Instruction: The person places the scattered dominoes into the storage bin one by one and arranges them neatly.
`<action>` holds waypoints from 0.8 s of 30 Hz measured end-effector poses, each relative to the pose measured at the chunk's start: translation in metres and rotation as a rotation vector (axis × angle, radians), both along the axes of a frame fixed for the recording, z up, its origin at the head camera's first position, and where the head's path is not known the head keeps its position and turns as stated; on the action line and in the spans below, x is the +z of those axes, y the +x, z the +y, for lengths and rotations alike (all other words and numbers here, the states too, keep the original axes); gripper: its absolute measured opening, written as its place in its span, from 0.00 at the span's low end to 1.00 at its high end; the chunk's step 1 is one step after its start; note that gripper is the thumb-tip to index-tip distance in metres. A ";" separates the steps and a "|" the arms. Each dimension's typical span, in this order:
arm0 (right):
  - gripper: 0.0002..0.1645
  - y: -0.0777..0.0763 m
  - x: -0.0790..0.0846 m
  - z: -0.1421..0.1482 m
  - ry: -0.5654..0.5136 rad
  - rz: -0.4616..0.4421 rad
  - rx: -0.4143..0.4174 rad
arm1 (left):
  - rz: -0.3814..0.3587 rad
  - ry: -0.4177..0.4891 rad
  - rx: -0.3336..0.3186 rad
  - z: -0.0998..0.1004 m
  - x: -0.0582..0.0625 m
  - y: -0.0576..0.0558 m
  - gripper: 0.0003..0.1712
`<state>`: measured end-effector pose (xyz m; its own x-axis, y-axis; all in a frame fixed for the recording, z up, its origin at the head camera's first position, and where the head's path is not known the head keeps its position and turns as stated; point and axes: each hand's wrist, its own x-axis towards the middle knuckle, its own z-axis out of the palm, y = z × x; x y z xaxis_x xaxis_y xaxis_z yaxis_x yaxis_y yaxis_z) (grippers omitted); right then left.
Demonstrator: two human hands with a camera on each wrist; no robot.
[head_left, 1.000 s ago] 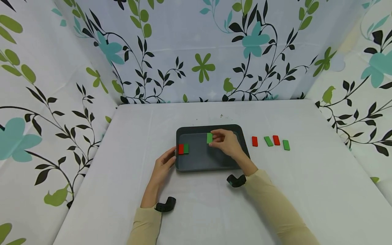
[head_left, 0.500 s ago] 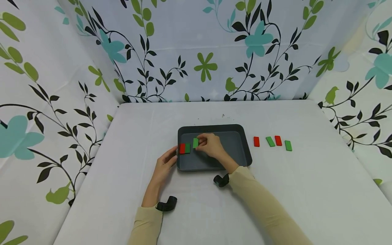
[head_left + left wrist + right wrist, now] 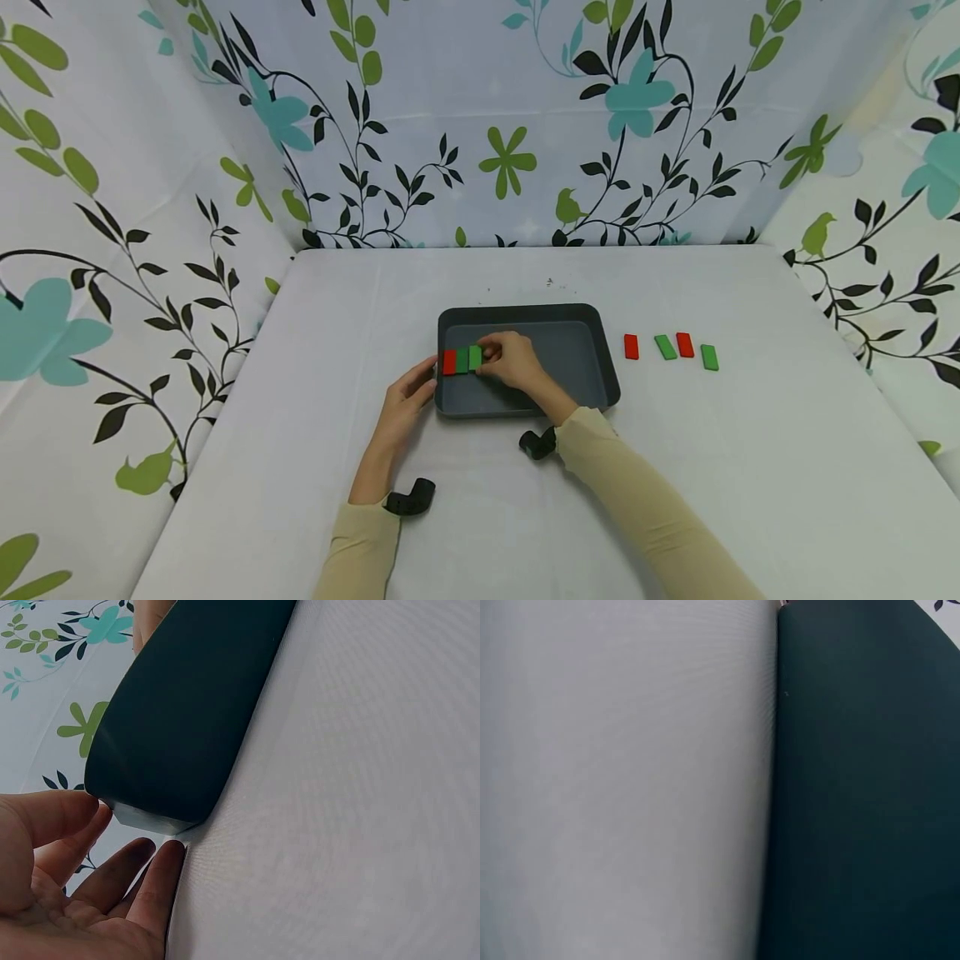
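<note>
A dark grey rectangular tray point(image 3: 558, 379) lies on the table. Inside it at the left, a red tile point(image 3: 449, 362) and a green tile point(image 3: 462, 361) sit side by side. My right hand point(image 3: 513, 362) pinches another green tile point(image 3: 475, 358) by its right side, right beside that green one. At the tray's left end is my left hand point(image 3: 399, 408), fingers loosely spread; in the left wrist view its thumb touches the tray's corner and the other fingers lie just below. The right wrist view shows the tray's outer wall point(image 3: 862, 787) and white cloth, with the right hand out of sight.
Right of the tray lie a red tile point(image 3: 632, 347), a slanted green tile point(image 3: 664, 347), a second red tile point(image 3: 685, 345) and another green tile point(image 3: 709, 357). White cloth point(image 3: 480, 517) covers the table. Leaf-patterned curtains point(image 3: 502, 92) hang behind and at both sides.
My right hand has carried its green tile left and down across the tray, to beside the red and green pair. My left hand has kept its place at the tray's left end.
</note>
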<state>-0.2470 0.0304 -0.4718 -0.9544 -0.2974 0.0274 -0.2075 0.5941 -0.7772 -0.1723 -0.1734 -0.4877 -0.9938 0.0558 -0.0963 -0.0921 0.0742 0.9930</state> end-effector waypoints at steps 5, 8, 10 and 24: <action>0.25 0.001 0.000 -0.002 0.054 0.026 0.014 | -0.009 0.000 0.000 0.001 0.001 0.000 0.26; 0.26 0.002 0.000 -0.002 0.067 0.031 0.017 | -0.009 -0.004 -0.002 0.000 0.001 0.000 0.26; 0.26 0.002 0.000 -0.003 0.076 0.031 0.017 | -0.007 -0.004 -0.005 0.000 0.001 -0.001 0.26; 0.29 0.001 -0.004 -0.002 0.070 0.040 0.023 | -0.013 0.002 -0.003 0.000 0.002 0.000 0.26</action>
<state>-0.2457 0.0280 -0.4760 -0.9457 -0.3220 0.0443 -0.2522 0.6410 -0.7249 -0.1728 -0.1732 -0.4857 -0.9923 0.0592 -0.1087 -0.1044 0.0725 0.9919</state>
